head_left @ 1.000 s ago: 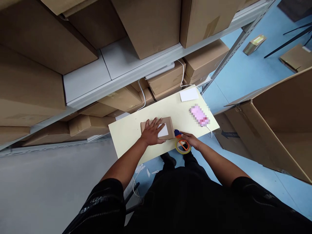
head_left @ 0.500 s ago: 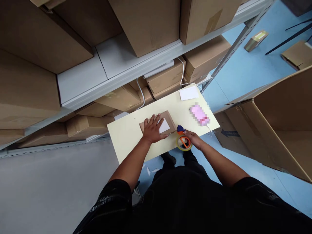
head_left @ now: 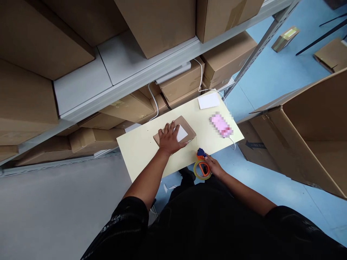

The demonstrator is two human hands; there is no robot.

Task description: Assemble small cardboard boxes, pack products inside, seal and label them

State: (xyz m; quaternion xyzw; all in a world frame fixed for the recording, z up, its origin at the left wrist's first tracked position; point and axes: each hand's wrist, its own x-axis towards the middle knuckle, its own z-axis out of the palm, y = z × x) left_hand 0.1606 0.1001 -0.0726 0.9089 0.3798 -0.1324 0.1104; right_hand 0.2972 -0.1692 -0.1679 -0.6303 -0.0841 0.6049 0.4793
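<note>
Two hands at work: left hand [head_left: 169, 139] spread flat, pinning small brown cardboard parcel [head_left: 175, 134] mid pale yellow table [head_left: 141, 151], parcel now turned askew; right hand [head_left: 213, 166] gripping orange-and-blue tape dispenser [head_left: 202, 167], drawn back off near edge, clear of parcel.

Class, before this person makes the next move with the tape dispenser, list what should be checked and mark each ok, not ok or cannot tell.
1. Left hand pressed flat on the small box: ok.
2. Right hand gripping the tape dispenser: ok.
3. Box fully on the table: ok.
4. Dispenser touching the box: not ok, apart.
5. Tape end free: cannot tell.
6. Pink item apart from the box: ok.
</note>
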